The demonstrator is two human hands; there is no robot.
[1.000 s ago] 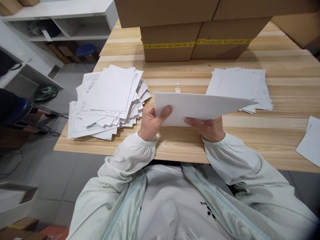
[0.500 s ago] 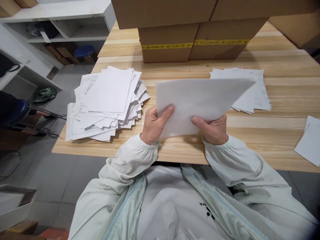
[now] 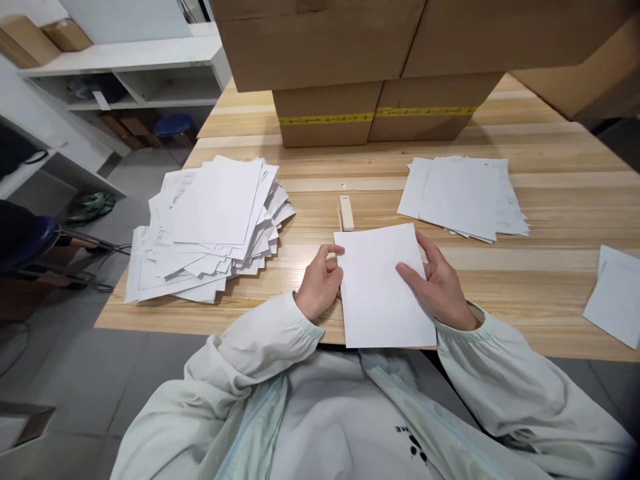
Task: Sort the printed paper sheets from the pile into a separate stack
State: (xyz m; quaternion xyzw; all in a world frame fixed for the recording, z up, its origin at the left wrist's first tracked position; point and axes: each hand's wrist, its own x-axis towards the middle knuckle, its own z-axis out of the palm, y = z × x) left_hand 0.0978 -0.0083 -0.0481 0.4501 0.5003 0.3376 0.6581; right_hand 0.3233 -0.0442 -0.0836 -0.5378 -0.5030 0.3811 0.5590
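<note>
A white sheet of paper (image 3: 383, 293), perhaps with others under it, is held upright in the page sense over the table's front edge. My left hand (image 3: 321, 281) has its fingers curled at the left edge of the paper. At the right edge my right hand (image 3: 443, 287) grips it, thumb on top and fingers behind. Just beyond the far edge of the paper lies a small cream stapler (image 3: 346, 213). To the left of my hands is a tall, uneven stack of printed papers (image 3: 215, 207). A lower stack of papers (image 3: 463, 197) sits to the right, past my right hand.
Cardboard boxes (image 3: 320, 127) with yellow tape are piled at the back of the wooden table (image 3: 305, 180). More papers (image 3: 615, 293) lie at the far right. Left of the table are white shelves (image 3: 135, 57) and a blue stool (image 3: 173, 125).
The paper has come down and closer to me, now flatter and turned lengthwise. Both hands shifted to its side edges. The stapler, hidden before, shows beyond it. My view tilted slightly upward.
</note>
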